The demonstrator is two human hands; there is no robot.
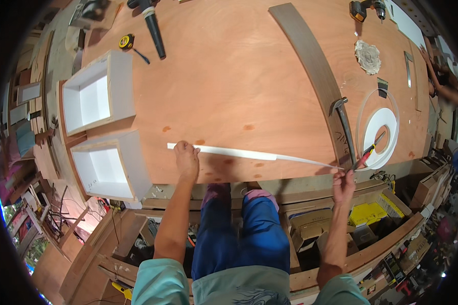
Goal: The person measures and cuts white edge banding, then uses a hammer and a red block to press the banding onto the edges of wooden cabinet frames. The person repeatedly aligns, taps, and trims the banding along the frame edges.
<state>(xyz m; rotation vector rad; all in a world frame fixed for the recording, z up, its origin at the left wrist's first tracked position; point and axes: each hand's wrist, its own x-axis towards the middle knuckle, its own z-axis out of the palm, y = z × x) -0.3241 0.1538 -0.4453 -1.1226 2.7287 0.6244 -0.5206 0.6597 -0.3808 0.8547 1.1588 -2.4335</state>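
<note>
A long white strip (234, 152) runs across the near part of the wooden worktable. My left hand (187, 161) is closed around it close to its left end. From about its middle the strip continues to the right as a thinner, narrower band (310, 162). My right hand (343, 185) pinches the far right tip of that band at the table's front edge. Just beyond the right hand lies a tool with a red-and-black handle (362, 159) and a pointed metal tip. It rests across a coiled white roll of banding (370, 133). A claw hammer (344, 129) lies left of the roll.
Two white open boxes (89, 96) stand at the left. A long grey-brown board (310, 56) crosses the table beneath the hammer. Farther back are a tape measure (126, 41), a black blower-like tool (153, 30) and a cordless drill (365, 10). Another person's arm (440, 84) shows at the right.
</note>
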